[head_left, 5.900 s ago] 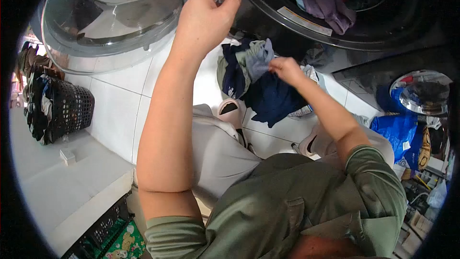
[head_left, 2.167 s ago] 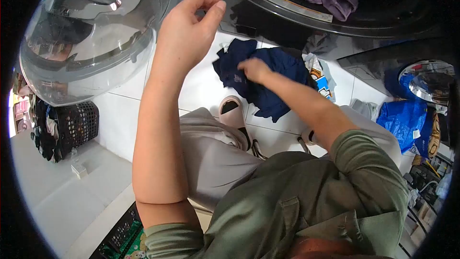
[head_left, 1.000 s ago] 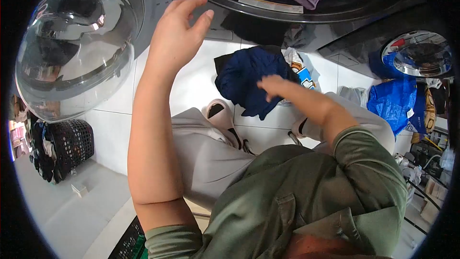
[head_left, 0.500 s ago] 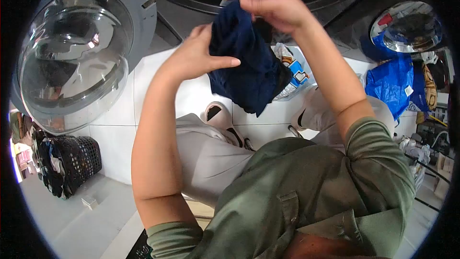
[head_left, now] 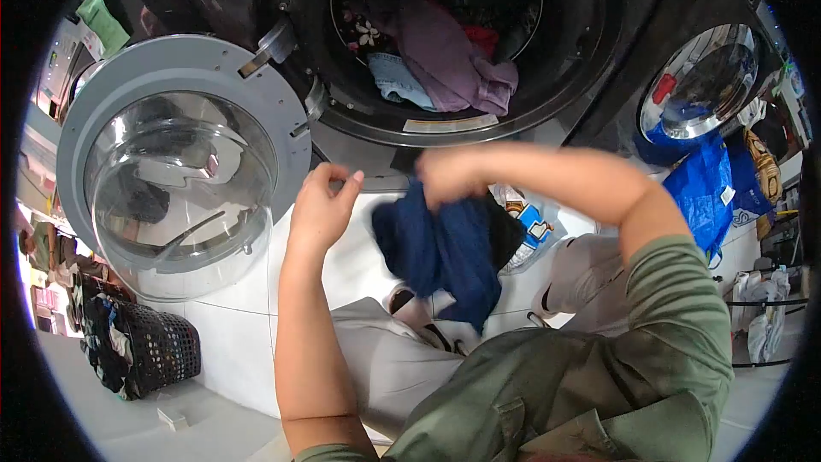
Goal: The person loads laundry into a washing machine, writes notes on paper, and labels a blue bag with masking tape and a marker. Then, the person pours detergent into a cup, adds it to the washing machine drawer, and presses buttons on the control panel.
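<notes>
A dark navy blue garment [head_left: 445, 239] hangs in loose folds from my right hand [head_left: 453, 175]. That hand is closed on its upper part and slightly smeared by motion. To the left of the garment, my left hand [head_left: 325, 210] is raised with nothing in it, thumb and curled fingers apart. Above both hands is the open drum of a front-loading machine [head_left: 453, 133]. Inside it lie a mauve cloth [head_left: 440, 60], a light blue piece [head_left: 398, 81] and a bit of red fabric [head_left: 483, 38].
The machine's round glass door [head_left: 180, 197] is swung out at the left. Below it stands a black perforated basket [head_left: 162, 342] with clothes. On the right are another round door [head_left: 701, 85] and a blue bag [head_left: 701, 192]. A patterned plastic bag [head_left: 534, 231] rests on the floor behind the garment.
My left hand has let go of the navy garment and moved left. My right hand has come down, still holding it. The view has tilted up, showing more of the drum.
</notes>
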Demonstrator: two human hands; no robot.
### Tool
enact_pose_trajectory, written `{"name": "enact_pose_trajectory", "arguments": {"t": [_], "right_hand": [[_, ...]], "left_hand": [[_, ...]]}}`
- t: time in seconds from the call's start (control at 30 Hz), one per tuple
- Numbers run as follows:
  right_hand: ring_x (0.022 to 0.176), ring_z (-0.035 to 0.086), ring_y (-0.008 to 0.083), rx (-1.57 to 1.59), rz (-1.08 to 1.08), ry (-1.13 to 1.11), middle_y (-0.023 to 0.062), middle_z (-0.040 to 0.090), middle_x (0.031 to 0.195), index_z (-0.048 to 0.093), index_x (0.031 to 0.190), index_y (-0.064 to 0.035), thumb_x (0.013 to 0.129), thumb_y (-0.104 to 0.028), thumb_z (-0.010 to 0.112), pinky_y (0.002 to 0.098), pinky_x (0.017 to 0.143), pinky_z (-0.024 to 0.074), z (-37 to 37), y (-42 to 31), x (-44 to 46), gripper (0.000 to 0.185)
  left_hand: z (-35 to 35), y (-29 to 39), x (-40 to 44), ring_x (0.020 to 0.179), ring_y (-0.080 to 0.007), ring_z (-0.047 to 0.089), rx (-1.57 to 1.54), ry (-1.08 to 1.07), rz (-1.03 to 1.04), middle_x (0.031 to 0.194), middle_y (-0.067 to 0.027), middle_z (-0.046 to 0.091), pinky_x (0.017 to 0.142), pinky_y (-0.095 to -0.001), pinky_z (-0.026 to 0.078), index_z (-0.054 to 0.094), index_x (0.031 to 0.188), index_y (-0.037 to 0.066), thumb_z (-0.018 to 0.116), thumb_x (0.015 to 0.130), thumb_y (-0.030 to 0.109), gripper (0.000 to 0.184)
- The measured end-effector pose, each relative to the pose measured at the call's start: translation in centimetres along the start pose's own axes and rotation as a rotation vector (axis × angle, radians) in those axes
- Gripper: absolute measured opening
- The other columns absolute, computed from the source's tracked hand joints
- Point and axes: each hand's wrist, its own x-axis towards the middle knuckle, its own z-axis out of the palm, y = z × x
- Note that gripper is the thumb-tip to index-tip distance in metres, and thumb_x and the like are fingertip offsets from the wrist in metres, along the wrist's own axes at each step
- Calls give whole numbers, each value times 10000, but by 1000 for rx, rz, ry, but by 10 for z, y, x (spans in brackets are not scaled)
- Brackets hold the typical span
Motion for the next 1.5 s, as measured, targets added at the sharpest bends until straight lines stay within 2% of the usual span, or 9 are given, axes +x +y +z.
{"name": "enact_pose_trajectory", "arguments": {"t": [0.1,0.23,0.43,0.67,0.77,1.03,1.13,1.33,1.5], "right_hand": [[1071,545,210,1321,4,1035,54,642,1045,647,1169,-93,885,-252,639,433,801,471,-107,78,8,326],[1015,581,215,1587,-751,1650,124,586,1173,479,1290,-88,954,-216,598,363,858,458,-137,111,-44,379],[706,656,248,743,74,720,141,654,710,663,815,-5,868,-362,664,387,659,522,130,118,101,360],[993,656,316,-5,180,239,139,677,1069,674,1037,-126,805,-243,671,440,859,522,351,131,102,259],[945,664,332,144,301,333,167,686,988,682,937,-97,817,-171,597,441,815,526,306,128,98,165],[855,576,108,1382,-782,754,8,613,956,598,1095,-77,904,-142,663,285,775,476,5,28,-29,212],[875,611,152,1532,-1054,822,30,637,996,587,1120,-88,920,-129,661,303,800,500,-35,5,-64,218],[896,653,261,756,-607,618,177,680,1050,567,1214,25,776,-384,760,367,842,513,96,-30,-13,629],[839,675,268,347,-9,159,148,697,940,667,1057,-18,836,-337,639,405,721,546,36,-47,-34,389]], "left_hand": [[0,15,-3,750,-145,551,-118,56,26,905,-84,667,701,-288,458,657,1076,-2,681,892,318,370],[1,-7,7,869,-152,604,-69,120,138,977,-84,682,791,-285,471,672,1104,6,666,906,323,374],[-8,-11,6,1138,-267,557,-42,116,-38,1281,-169,536,985,-365,410,662,1190,67,659,903,388,431],[-4,-25,3,1138,-249,563,-86,31,-43,1280,-156,511,968,-348,426,652,1207,73,658,908,384,431],[0,-19,7,1134,-249,566,-90,-45,-62,1289,-165,510,967,-338,425,641,1215,54,665,904,382,453],[43,-10,0,1393,-475,285,-70,-274,240,1533,-353,50,1127,-425,306,194,1496,-43,838,625,570,1245],[64,7,8,1146,-317,581,-499,-417,-153,1306,-249,545,1006,-399,442,434,1378,-67,768,805,354,785],[15,52,-13,933,-207,646,-1067,-83,-64,962,-133,690,828,-343,503,662,1025,-29,718,855,326,397],[-9,9,-9,768,-168,609,107,-168,-27,831,-127,681,709,-321,491,664,933,-58,721,857,408,476]]}}
